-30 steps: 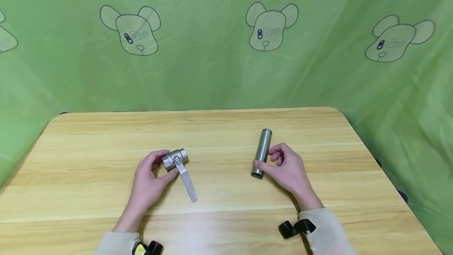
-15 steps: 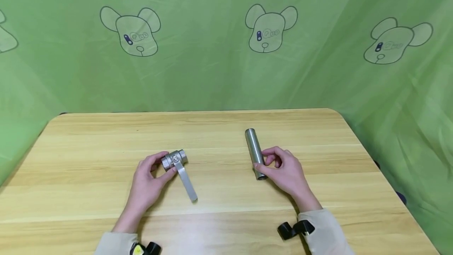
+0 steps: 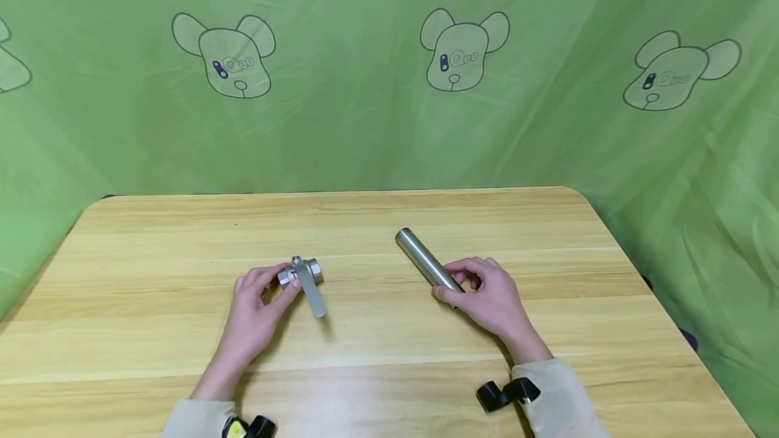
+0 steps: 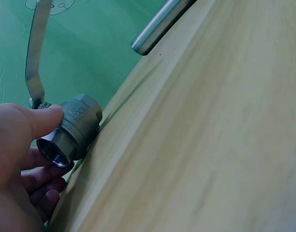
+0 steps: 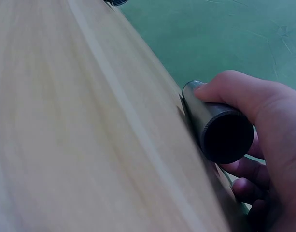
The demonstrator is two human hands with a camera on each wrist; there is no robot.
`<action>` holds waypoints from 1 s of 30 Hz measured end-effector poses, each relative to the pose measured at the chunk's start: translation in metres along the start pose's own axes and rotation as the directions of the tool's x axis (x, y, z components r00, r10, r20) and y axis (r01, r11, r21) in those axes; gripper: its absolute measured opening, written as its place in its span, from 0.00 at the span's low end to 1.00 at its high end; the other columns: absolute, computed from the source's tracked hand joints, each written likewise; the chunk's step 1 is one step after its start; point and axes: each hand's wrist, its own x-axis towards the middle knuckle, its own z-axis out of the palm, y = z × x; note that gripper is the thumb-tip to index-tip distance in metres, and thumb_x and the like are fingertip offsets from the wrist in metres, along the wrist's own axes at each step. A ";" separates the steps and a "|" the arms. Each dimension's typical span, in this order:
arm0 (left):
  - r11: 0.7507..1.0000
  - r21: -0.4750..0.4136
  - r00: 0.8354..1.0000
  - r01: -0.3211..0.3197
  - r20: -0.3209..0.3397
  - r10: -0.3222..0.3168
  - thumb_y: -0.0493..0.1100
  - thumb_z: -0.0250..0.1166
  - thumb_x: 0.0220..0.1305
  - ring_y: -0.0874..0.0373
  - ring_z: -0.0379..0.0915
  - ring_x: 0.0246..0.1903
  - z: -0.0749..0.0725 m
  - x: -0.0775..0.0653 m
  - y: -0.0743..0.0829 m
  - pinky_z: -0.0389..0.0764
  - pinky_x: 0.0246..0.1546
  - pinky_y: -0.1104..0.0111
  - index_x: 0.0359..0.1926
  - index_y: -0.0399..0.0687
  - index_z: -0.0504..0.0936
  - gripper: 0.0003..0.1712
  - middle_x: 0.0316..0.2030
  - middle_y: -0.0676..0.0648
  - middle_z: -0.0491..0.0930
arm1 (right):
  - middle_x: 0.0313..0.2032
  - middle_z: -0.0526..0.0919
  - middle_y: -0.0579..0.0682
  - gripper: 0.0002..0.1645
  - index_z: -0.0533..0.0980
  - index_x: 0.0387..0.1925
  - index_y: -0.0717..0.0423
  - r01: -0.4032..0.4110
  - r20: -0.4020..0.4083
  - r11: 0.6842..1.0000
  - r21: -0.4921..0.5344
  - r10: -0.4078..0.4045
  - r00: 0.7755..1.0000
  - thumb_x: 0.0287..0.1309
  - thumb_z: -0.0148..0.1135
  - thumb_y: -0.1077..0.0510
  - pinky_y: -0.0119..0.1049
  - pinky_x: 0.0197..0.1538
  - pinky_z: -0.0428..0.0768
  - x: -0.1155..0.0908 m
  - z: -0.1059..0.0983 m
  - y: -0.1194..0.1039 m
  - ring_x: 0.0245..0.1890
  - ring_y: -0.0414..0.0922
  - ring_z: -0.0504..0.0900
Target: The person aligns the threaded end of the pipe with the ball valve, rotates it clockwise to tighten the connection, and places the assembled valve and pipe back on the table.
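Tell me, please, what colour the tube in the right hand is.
The tube is a metallic silvery grey; the head view shows it best.

This looks like a curtained-off recording booth; which kind of building holds it cannot be told. Green fabric sheeting hangs behind the worktop and around its sides, printed with outlined cartoon animal heads that carry small lettering. The worktop is wood-grained, with rounded far corners. Black wrist cameras at the person's cuffs suit a filming setup, while the ball valve and steel pipe are plumbing hardware.
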 end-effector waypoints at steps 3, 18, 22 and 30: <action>1.000 -0.014 1.000 -0.009 0.007 0.010 0.45 0.66 0.78 0.47 0.66 0.64 -0.001 0.000 -0.001 0.73 0.68 0.53 0.78 0.49 0.73 0.32 0.67 0.38 0.78 | 0.38 0.83 0.47 0.25 0.88 0.46 0.46 -0.015 0.001 1.000 0.005 0.015 1.000 0.50 0.86 0.41 0.33 0.39 0.71 0.000 0.000 -0.001 0.37 0.45 0.72; 1.000 0.012 1.000 -0.015 0.002 0.015 0.40 0.75 0.68 0.44 0.67 0.68 -0.002 -0.001 -0.001 0.72 0.74 0.47 0.77 0.51 0.74 0.39 0.71 0.38 0.77 | 0.35 0.80 0.47 0.32 0.86 0.45 0.45 0.009 0.027 1.000 -0.005 -0.009 1.000 0.38 0.90 0.39 0.34 0.37 0.70 -0.001 -0.001 -0.001 0.35 0.44 0.71; 0.999 -0.037 1.000 0.018 0.023 -0.017 0.39 0.75 0.69 0.40 0.67 0.74 -0.003 -0.001 0.000 0.67 0.82 0.49 0.78 0.49 0.73 0.38 0.71 0.35 0.74 | 0.35 0.80 0.46 0.29 0.87 0.44 0.44 0.027 0.026 1.000 0.010 -0.027 0.999 0.38 0.91 0.45 0.33 0.37 0.70 -0.001 0.000 0.000 0.36 0.44 0.71; 0.997 -0.066 0.999 0.040 0.026 -0.038 0.39 0.75 0.68 0.37 0.69 0.75 -0.002 -0.003 0.000 0.63 0.83 0.46 0.75 0.48 0.76 0.36 0.70 0.34 0.76 | 0.38 0.89 0.44 0.24 0.91 0.47 0.47 0.110 -0.007 0.991 0.072 -0.110 0.994 0.46 0.89 0.52 0.31 0.41 0.75 -0.002 0.000 0.004 0.39 0.43 0.75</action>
